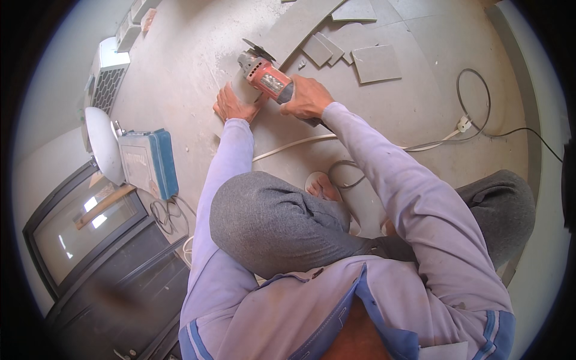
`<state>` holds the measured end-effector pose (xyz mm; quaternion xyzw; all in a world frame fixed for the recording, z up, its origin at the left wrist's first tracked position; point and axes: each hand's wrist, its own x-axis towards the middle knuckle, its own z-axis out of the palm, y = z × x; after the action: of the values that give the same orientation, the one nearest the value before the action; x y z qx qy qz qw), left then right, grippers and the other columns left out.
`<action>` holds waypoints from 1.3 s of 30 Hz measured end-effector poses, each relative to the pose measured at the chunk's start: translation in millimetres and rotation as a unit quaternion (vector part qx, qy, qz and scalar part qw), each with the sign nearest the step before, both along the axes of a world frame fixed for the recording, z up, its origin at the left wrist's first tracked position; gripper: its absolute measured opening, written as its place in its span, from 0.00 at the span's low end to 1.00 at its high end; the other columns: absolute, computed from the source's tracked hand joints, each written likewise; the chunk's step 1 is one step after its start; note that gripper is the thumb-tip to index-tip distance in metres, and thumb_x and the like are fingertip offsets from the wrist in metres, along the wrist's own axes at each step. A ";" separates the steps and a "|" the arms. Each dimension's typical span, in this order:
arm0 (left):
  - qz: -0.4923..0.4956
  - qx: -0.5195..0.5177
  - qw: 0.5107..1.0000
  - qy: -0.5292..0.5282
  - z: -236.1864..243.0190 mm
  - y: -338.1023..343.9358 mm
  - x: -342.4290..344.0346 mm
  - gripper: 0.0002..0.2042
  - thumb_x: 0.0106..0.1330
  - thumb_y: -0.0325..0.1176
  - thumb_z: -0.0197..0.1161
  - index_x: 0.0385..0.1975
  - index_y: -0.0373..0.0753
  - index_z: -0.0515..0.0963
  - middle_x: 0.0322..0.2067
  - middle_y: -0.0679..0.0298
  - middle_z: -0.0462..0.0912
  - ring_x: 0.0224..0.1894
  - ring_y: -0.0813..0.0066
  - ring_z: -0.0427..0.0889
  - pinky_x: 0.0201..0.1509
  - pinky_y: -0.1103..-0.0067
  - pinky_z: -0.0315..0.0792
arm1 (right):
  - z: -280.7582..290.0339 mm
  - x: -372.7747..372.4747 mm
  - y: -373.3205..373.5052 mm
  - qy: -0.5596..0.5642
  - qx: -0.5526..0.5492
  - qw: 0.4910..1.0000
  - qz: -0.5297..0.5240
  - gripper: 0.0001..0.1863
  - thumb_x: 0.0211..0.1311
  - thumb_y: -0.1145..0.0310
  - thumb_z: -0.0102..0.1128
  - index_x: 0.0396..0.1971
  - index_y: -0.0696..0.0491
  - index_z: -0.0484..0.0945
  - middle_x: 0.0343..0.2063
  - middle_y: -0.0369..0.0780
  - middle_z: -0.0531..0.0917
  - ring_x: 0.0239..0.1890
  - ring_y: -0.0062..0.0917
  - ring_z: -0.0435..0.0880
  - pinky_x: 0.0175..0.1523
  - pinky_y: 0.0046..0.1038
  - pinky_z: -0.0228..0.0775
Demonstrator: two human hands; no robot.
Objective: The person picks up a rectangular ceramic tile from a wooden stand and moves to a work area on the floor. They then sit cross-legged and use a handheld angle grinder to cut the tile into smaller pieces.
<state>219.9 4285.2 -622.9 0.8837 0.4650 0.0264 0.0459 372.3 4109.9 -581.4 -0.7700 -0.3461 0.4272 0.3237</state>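
My right hand (309,98) is wrapped round the rear body of a red and grey angle grinder (268,79). The grinder's dark disc (259,50) is at its far end, tilted up on edge. Just left of the grinder, my left hand (236,105) grips the near end of a grey tile piece (243,89), thumb toward the tool and fingers along the other side. Part of that piece is hidden under the hand and the grinder. Pale dust lies on the floor around the disc.
Beyond the grinder lie a long grey tile strip (303,27) and several cut tiles (377,63). A white cable (300,141) runs rightward to a plug (464,123) on a dark cord. At left stand a blue-grey tool case (147,162) and a dark door panel (120,288).
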 end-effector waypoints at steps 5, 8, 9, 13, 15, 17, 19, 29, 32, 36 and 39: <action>0.002 0.004 1.000 0.012 4.6 -3.4 2.5 0.53 0.33 0.69 0.75 0.59 0.39 0.69 0.56 0.53 0.75 0.64 0.57 0.68 0.68 0.59 0.56 | -3.0 1.1 0.8 0.006 0.001 1.000 0.005 0.46 0.36 0.56 0.69 0.63 0.54 0.71 0.41 0.53 0.85 0.45 0.46 0.85 0.52 0.39 0.78; 0.008 0.004 0.999 0.035 9.1 -5.4 6.8 0.50 0.35 0.66 0.75 0.58 0.40 0.70 0.55 0.54 0.76 0.62 0.57 0.71 0.66 0.59 0.60 | -4.1 2.4 6.8 0.004 0.010 1.000 0.005 0.40 0.37 0.57 0.69 0.57 0.55 0.75 0.40 0.52 0.86 0.44 0.45 0.85 0.51 0.39 0.78; 0.008 0.004 0.999 0.036 6.6 -2.7 5.6 0.48 0.36 0.65 0.75 0.56 0.40 0.71 0.54 0.54 0.77 0.62 0.57 0.71 0.65 0.60 0.61 | -2.6 2.4 8.7 0.008 0.008 1.000 0.006 0.38 0.37 0.57 0.69 0.54 0.55 0.76 0.40 0.52 0.86 0.44 0.45 0.85 0.51 0.39 0.77; 0.009 -0.001 0.999 0.044 11.3 -5.2 10.6 0.42 0.37 0.63 0.75 0.51 0.41 0.74 0.50 0.55 0.79 0.59 0.58 0.74 0.63 0.60 0.64 | -3.3 5.7 15.2 0.022 0.008 1.000 0.003 0.32 0.37 0.57 0.70 0.46 0.55 0.79 0.40 0.51 0.86 0.44 0.45 0.86 0.50 0.39 0.77; 0.009 0.009 0.999 0.043 7.5 -2.2 7.9 0.42 0.37 0.62 0.75 0.51 0.41 0.74 0.50 0.55 0.79 0.59 0.57 0.74 0.62 0.60 0.64 | -6.4 5.6 19.2 0.023 0.010 1.000 0.004 0.31 0.37 0.57 0.70 0.45 0.56 0.79 0.39 0.52 0.86 0.44 0.45 0.86 0.50 0.39 0.77; 0.008 0.009 0.999 0.038 7.6 -2.2 7.9 0.43 0.37 0.62 0.75 0.52 0.41 0.74 0.50 0.55 0.79 0.59 0.57 0.74 0.63 0.60 0.64 | -10.2 6.0 23.0 0.018 0.009 1.000 0.008 0.32 0.37 0.57 0.70 0.45 0.58 0.79 0.39 0.52 0.86 0.44 0.45 0.86 0.50 0.39 0.77; 0.005 0.001 1.000 0.030 11.5 -5.7 11.0 0.43 0.36 0.62 0.75 0.53 0.41 0.73 0.51 0.55 0.78 0.59 0.57 0.74 0.63 0.60 0.64 | -14.4 6.0 25.5 0.013 0.014 1.000 -0.002 0.32 0.36 0.57 0.71 0.44 0.60 0.79 0.39 0.53 0.86 0.44 0.45 0.86 0.50 0.39 0.78; -0.002 0.019 1.000 0.020 -0.4 -0.1 2.7 0.46 0.37 0.61 0.75 0.58 0.42 0.70 0.54 0.55 0.77 0.62 0.57 0.71 0.65 0.59 0.62 | -14.4 6.8 34.7 0.014 0.006 1.000 0.002 0.33 0.36 0.58 0.70 0.43 0.64 0.79 0.38 0.55 0.85 0.44 0.45 0.86 0.50 0.38 0.78; -0.005 0.022 1.000 0.019 -0.6 0.1 4.5 0.45 0.37 0.61 0.75 0.56 0.41 0.72 0.52 0.55 0.78 0.60 0.57 0.73 0.64 0.59 0.64 | -13.5 6.2 29.4 0.001 0.015 1.000 -0.002 0.31 0.37 0.58 0.69 0.43 0.62 0.79 0.37 0.54 0.86 0.43 0.45 0.86 0.50 0.38 0.78; -0.010 0.045 0.999 0.014 -3.9 1.0 2.6 0.42 0.37 0.62 0.75 0.51 0.41 0.75 0.51 0.55 0.80 0.58 0.56 0.75 0.62 0.60 0.66 | -2.9 5.9 16.4 0.024 0.015 1.000 0.009 0.31 0.38 0.58 0.68 0.45 0.59 0.78 0.38 0.52 0.86 0.43 0.45 0.86 0.50 0.39 0.78; -0.013 0.044 0.999 0.019 -4.7 2.0 3.0 0.40 0.37 0.63 0.75 0.49 0.41 0.77 0.50 0.56 0.80 0.57 0.56 0.76 0.60 0.59 0.67 | -5.8 3.1 9.7 0.013 0.021 1.000 -0.008 0.31 0.37 0.57 0.68 0.45 0.58 0.78 0.38 0.52 0.86 0.43 0.46 0.85 0.50 0.39 0.77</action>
<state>222.9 4287.2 -627.6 0.8911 0.4529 0.0291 -0.0017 375.4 4119.6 -587.2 -0.7602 -0.3449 0.4269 0.3477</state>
